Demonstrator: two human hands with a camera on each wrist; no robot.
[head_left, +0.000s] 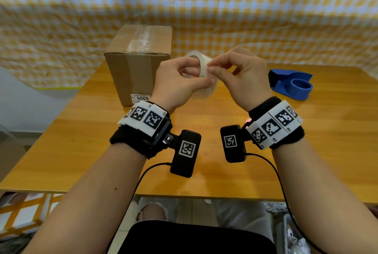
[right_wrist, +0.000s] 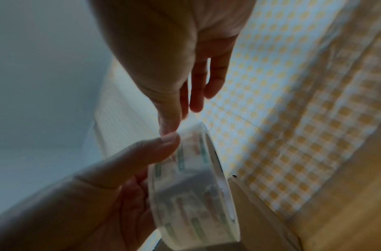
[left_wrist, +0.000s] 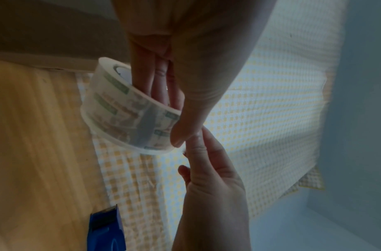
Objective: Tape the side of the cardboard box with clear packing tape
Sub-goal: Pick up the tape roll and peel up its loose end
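A roll of clear packing tape (head_left: 205, 93) is held up over the table, just right of the cardboard box (head_left: 139, 65). My left hand (head_left: 196, 73) grips it, fingers (left_wrist: 161, 95) pushed through the core and the thumb on the outer face of the roll (left_wrist: 121, 115). My right hand (head_left: 212, 66) meets it from the right, thumb and forefinger pinching at the roll's outer layer beside the left thumb (right_wrist: 155, 149). No free tape end shows on the roll (right_wrist: 193, 195). The box stands upright at the table's back left, a strip of clear tape across its top.
A blue tape dispenser (head_left: 294, 85) lies at the right on the wooden table (head_left: 81, 141), its toothed end (left_wrist: 106, 227) showing in the left wrist view. Yellow checked cloth (head_left: 225, 8) hangs behind. Cables run from both wrist cameras toward my lap.
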